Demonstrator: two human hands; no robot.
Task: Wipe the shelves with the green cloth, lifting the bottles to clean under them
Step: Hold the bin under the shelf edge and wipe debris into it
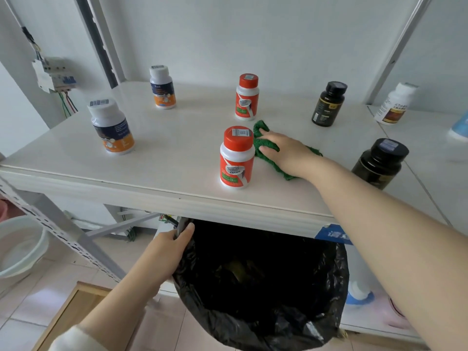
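Observation:
My right hand (287, 153) lies flat on the green cloth (263, 148), pressing it onto the white shelf (177, 153) just right of the near red-capped bottle (236, 158). A second red bottle (247, 97) stands behind the cloth. Two white-capped blue and orange bottles (111, 126) (162, 87) stand upright at the left. Two black bottles (329, 103) (379, 163) stand at the right. Below the shelf's front edge, my left hand (169, 245) grips the rim of a bin lined with a black bag (266, 287).
A white bottle (396, 103) and a blue object (459, 127) sit on the adjoining shelf at the right. Grey shelf posts rise at the back left and right. A white basin (17, 247) rests on the tiled floor at the left. An electrical breaker box (54, 74) hangs on the left wall.

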